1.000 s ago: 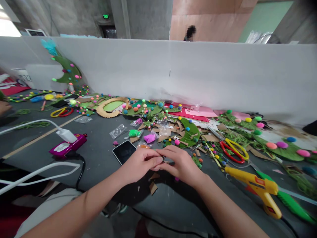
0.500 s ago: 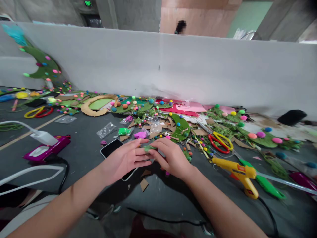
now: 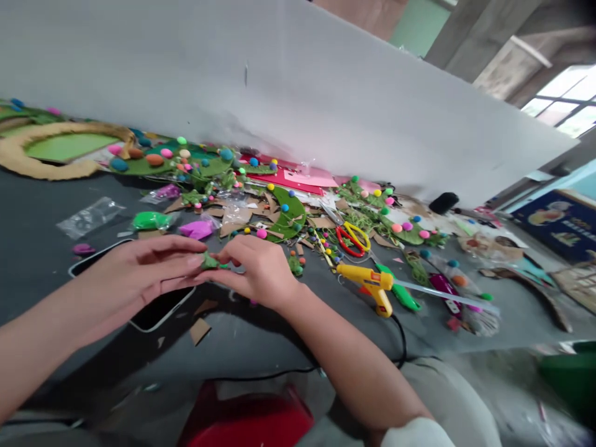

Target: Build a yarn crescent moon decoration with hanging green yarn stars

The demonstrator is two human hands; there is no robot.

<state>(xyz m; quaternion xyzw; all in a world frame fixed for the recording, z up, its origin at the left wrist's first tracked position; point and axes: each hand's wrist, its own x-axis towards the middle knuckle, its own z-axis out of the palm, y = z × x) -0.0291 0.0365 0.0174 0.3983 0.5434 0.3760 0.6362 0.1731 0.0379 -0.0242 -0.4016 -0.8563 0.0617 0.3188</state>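
Note:
Both hands meet over the near left of the grey table, around a small green felt-like piece (image 3: 210,262). My left hand (image 3: 135,270) is closed on its left side, with thumb and fingers pressed against it. From the right, the fingers of my right hand (image 3: 263,270) pinch the same piece, hiding part of it. Underneath lies a phone (image 3: 161,311) with a dark screen, partly covered by my left hand. Just beyond the hands are a purple packet (image 3: 198,229), a green packet (image 3: 151,220) and a green crescent with pompoms (image 3: 291,217).
Right of my hands lie red-and-yellow scissors (image 3: 351,239) and a yellow glue gun (image 3: 365,280) with a long glue stick. A green-handled tool (image 3: 405,297) lies behind it. Cardboard scraps (image 3: 200,331) litter the table. A white partition (image 3: 279,81) borders the back; a red stool (image 3: 246,419) stands below.
The view has swung to the right, so the hands appear further left. My left hand's fingers, spread out before, have closed round the green piece with the right.

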